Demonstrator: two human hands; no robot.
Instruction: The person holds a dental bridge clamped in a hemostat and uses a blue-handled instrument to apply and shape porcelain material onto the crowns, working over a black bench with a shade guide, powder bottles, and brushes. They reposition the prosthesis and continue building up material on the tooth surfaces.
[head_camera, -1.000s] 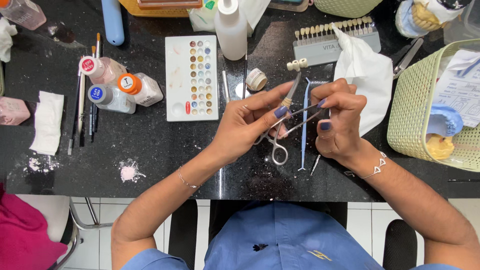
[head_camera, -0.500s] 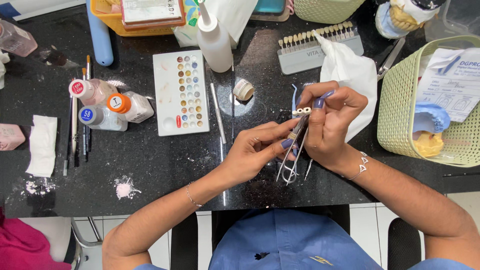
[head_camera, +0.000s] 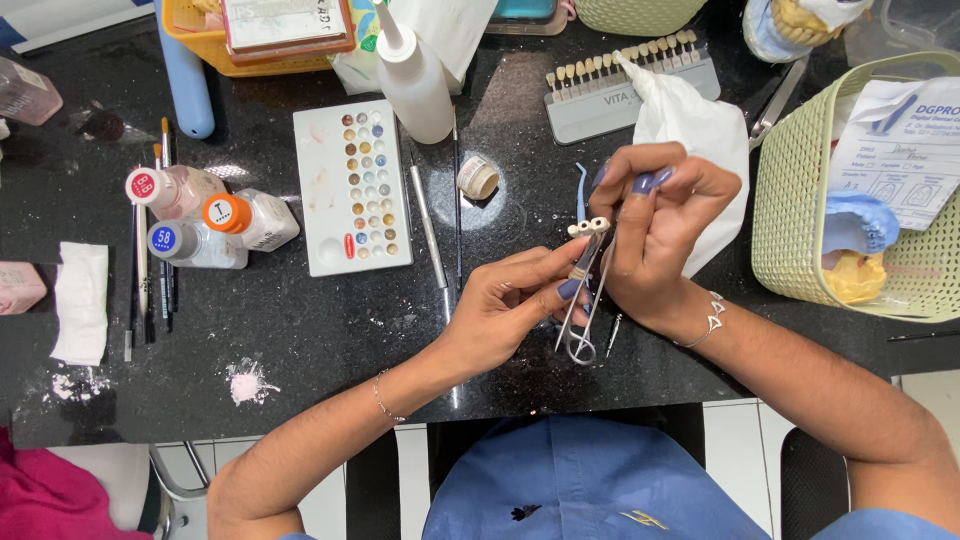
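Observation:
My left hand (head_camera: 505, 305) grips a pair of metal scissor-handled forceps (head_camera: 582, 300) whose tips clamp a small row of pale tooth crowns (head_camera: 588, 227). My right hand (head_camera: 655, 225) is just to the right of them, fingers curled around a thin blue-handled instrument (head_camera: 581, 190) whose tip pokes out beside the crowns. Both hands hover over the black worktop (head_camera: 300, 330) near its front edge. Part of the instrument's handle is hidden inside the right hand.
A white colour palette (head_camera: 352, 188), a white squeeze bottle (head_camera: 412, 75), three small capped bottles (head_camera: 205, 220), brushes (head_camera: 150, 270) and a small jar (head_camera: 478, 177) lie left. A tooth shade guide (head_camera: 625, 85), white tissue (head_camera: 690, 130) and a green basket (head_camera: 800, 190) holding dental casts are at right.
The view shifted, so the bench sits lower in frame. My hands stayed together; the forceps with the crowns tilted more upright and my right hand curled closer over them.

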